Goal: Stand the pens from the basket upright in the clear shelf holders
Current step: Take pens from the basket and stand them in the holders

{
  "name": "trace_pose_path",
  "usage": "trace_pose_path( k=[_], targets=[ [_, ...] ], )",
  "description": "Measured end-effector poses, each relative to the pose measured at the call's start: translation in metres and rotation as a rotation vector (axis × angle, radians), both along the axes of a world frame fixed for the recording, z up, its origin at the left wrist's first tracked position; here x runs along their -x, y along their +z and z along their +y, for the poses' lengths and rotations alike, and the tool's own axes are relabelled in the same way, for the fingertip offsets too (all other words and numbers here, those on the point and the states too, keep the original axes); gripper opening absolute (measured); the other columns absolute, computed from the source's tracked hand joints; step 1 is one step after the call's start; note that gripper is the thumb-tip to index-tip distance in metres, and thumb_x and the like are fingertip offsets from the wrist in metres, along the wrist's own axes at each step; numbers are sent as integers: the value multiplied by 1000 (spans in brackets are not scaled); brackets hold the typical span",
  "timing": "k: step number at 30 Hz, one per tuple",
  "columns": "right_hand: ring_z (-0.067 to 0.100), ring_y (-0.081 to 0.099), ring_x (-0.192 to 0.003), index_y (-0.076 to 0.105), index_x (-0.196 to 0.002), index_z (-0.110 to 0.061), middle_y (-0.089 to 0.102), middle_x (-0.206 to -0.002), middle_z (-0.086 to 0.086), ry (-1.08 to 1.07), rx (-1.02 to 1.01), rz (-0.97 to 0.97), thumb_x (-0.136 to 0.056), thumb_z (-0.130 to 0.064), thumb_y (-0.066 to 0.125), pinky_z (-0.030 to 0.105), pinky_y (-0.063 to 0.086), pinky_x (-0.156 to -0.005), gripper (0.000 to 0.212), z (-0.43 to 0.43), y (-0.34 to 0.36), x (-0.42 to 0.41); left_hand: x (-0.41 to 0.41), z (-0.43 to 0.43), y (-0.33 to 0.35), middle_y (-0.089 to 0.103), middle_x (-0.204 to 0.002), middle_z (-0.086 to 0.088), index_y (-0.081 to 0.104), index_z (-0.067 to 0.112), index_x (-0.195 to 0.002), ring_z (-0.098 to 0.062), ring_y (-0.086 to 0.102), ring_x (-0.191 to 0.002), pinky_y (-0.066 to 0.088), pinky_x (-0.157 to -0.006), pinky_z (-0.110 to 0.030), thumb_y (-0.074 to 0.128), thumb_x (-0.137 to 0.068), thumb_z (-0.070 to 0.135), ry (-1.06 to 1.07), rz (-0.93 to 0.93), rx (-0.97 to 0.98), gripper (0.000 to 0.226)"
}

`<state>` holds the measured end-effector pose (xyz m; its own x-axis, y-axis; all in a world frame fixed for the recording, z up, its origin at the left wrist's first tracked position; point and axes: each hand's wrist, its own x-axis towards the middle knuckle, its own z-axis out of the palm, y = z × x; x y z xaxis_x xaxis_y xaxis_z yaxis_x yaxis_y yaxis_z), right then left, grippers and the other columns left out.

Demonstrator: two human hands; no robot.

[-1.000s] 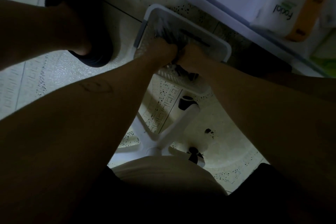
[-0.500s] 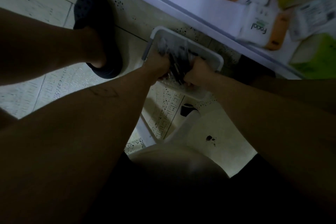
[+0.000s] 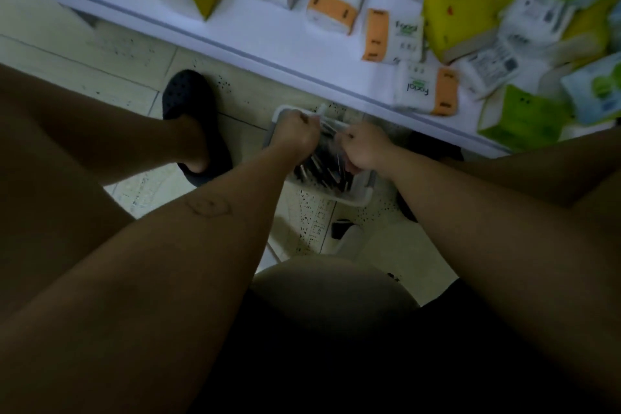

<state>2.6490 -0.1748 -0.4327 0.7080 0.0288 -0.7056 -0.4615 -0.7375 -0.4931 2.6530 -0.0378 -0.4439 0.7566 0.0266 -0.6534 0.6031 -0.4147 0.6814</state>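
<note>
Pens point(image 3: 331, 144), slim and dark, gripped by left hand point(image 3: 295, 133) and right hand point(image 3: 366, 149), over rectangular white plastic basket point(image 3: 356, 198)

Tissue packs point(image 3: 336, 0) on white shelf point(image 3: 235, 22)

1. Dim overall; the near forearms point(image 3: 168, 262) and lap point(image 3: 319, 346) sink into deep shadow.
2. The far shelf point(image 3: 235, 27) is brightest, with a cool bluish cast.
3. Motion blur smears the tissue packs point(image 3: 336, 0) and the pens point(image 3: 319, 168); the edges bend, wide-angle.
</note>
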Motion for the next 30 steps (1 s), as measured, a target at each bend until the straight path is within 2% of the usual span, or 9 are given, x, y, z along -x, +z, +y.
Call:
trace_pose_path(
  k=[2,5,9,13,16,20,23,26,30],
  targets=[
    [20,62,-63,58,-108,-6,62,-78,11,-19,-23,-27,-104,-20,37,33,56,-63,26,-3,11,2,0,-2,11,59,-107,-11,53,14,-126,-31,62,-94,56,-86,-46,40,-101,33,-33,-65,-30,34],
    [23,64,-67,55,-105,-10,62,-82,12,-48,-51,-20,-104,-14,34,32,53,-61,21,-2,27,9,0,-4,30,63,-112,-21,52,15,-128,-34,63,-93,56,-85,-43,38,-102,20,-84,-70,-22,30],
    [36,65,-84,57,-83,-4,66,-90,21,-17,15,-54,-90,-2,43,43,54,-74,17,-2,46,13,-1,-5,59,65,-107,-19,48,15,-103,-26,62,-78,50,-63,-32,46,-98,14,2,-103,35,6],
    [23,47,-64,45,-69,-16,48,-69,5,-47,10,-205,-95,-16,43,31,40,-58,26,5,68,14,-4,4,85,64,-105,-16,43,15,-103,-20,56,-69,42,-51,-28,52,-94,15,23,-155,59,13],
    [21,47,-60,56,-85,-12,46,-68,0,-157,-100,-339,-102,-37,40,28,40,-57,34,11,85,7,-10,12,112,68,-94,-9,51,16,-117,-13,50,-62,36,-51,-26,47,-99,29,24,-318,53,22],
    [16,45,-52,56,-114,-21,44,-67,-5,-321,-284,-446,-103,-38,36,35,48,-59,29,10,123,-6,-22,15,154,67,-81,-5,59,19,-126,-12,49,-55,35,-44,-18,45,-101,26,-13,-440,127,29],
    [21,52,-54,56,-113,-18,53,-72,6,-362,-423,-494,-101,-29,47,35,50,-56,19,4,156,-13,-29,8,191,65,-80,-8,62,19,-119,-17,54,-58,39,-48,-21,46,-99,15,16,-483,224,26],
    [18,53,-59,60,-102,-10,57,-78,5,-354,-468,-602,-94,-16,59,31,47,-53,10,-2,191,-19,-30,-5,229,65,-85,-12,59,18,-115,-20,64,-61,52,-54,-30,53,-95,7,21,-571,311,23],
    [8,47,-53,65,-101,-14,59,-76,-2,-367,-465,-787,-99,-29,49,25,40,-50,22,-11,237,-20,-31,-16,271,68,-88,-14,57,19,-122,-21,69,-69,58,-68,-39,60,-91,6,-6,-706,360,34]
  ],
)
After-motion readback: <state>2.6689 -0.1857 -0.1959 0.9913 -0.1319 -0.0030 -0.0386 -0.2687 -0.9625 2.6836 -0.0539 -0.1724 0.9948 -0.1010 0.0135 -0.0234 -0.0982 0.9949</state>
